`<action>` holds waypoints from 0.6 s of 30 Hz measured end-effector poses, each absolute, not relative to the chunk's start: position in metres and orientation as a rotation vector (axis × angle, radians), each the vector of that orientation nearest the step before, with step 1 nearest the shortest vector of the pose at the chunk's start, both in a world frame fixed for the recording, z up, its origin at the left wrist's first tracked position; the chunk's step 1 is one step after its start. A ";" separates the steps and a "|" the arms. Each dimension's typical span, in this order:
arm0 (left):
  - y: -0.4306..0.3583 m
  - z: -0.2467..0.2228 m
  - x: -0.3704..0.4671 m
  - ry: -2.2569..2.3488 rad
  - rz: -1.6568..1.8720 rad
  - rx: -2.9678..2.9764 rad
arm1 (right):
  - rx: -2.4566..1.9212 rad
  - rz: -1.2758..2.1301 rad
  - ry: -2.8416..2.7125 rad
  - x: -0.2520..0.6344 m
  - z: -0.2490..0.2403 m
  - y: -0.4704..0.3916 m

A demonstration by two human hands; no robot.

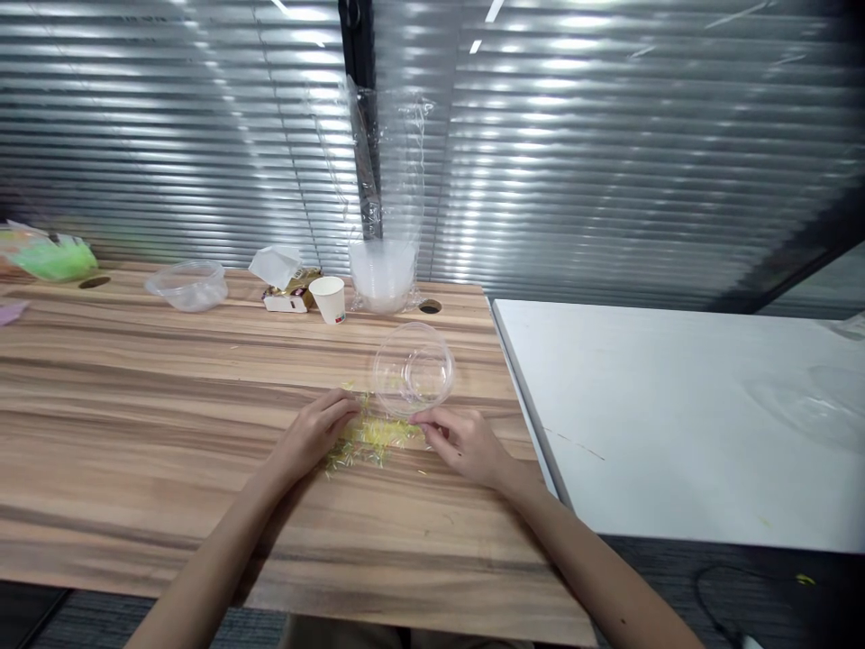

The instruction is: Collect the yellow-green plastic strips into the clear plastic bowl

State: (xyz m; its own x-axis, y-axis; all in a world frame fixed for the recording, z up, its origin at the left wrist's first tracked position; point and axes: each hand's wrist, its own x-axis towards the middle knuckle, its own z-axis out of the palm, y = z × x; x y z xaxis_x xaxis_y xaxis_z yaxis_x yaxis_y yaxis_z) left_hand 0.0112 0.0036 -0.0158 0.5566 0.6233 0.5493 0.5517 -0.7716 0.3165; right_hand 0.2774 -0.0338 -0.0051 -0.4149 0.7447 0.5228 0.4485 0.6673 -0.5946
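Note:
A loose pile of shiny yellow and clear shredded film (378,434) lies on the wooden table between my two hands. My left hand (323,424) rests at the pile's left side, its fingers bent in against the shreds. At the right end, my right hand (463,443) has thumb and index finger drawn together on the edge of the shreds. The index fingertip is right by the rim of a clear plastic bowl (384,370); whether it touches the rim I cannot tell. The bowl sits just beyond the pile, and the exact grip of both hands is partly hidden.
Along the back of the wooden table (168,406) stand a paper cup (330,300), a tissue pack (290,296), a bagged stack of clear bowls (384,275) and another clear container (193,287). A green bag (58,257) lies far left. A white table (649,388) adjoins on the right.

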 end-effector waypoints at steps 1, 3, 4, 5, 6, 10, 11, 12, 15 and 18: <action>0.004 -0.016 0.011 1.005 1.001 2.686 | -0.915 0.464 -2.074 0.277 -0.005 -0.034; 0.003 -0.016 0.010 0.995 0.991 2.702 | -0.907 0.454 -2.078 0.278 -0.005 -0.034; 0.003 -0.016 0.010 0.993 0.990 2.707 | -0.902 0.450 -2.081 0.278 -0.005 -0.034; 0.003 -0.016 0.011 0.993 0.988 2.711 | -0.899 0.447 -2.083 0.278 -0.005 -0.034; 0.003 -0.016 0.011 0.993 0.984 2.713 | -0.898 0.444 -2.085 0.278 -0.005 -0.034; 0.002 -0.016 0.012 0.997 0.977 2.703 | -0.906 0.443 -2.083 0.278 -0.004 -0.034; 0.002 -0.016 0.013 0.994 0.974 2.699 | -0.907 0.446 -2.080 0.278 -0.004 -0.034; 0.002 -0.016 0.013 0.993 0.973 2.698 | -0.906 0.450 -2.077 0.277 -0.004 -0.034; 0.002 -0.018 0.013 0.985 0.978 2.715 | -0.899 0.455 -2.069 0.277 -0.004 -0.034; 0.001 -0.017 0.013 0.977 0.976 2.721 | -0.883 0.453 -2.065 0.277 -0.005 -0.034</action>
State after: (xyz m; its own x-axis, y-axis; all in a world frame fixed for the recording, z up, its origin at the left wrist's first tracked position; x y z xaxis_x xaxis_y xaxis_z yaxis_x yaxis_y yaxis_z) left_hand 0.0131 0.0012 -0.0167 0.5912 0.5985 0.5406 0.5410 -0.7914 0.2846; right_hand 0.2771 -0.0339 -0.0048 -0.4133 0.7250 0.5510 0.4279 0.6888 -0.5852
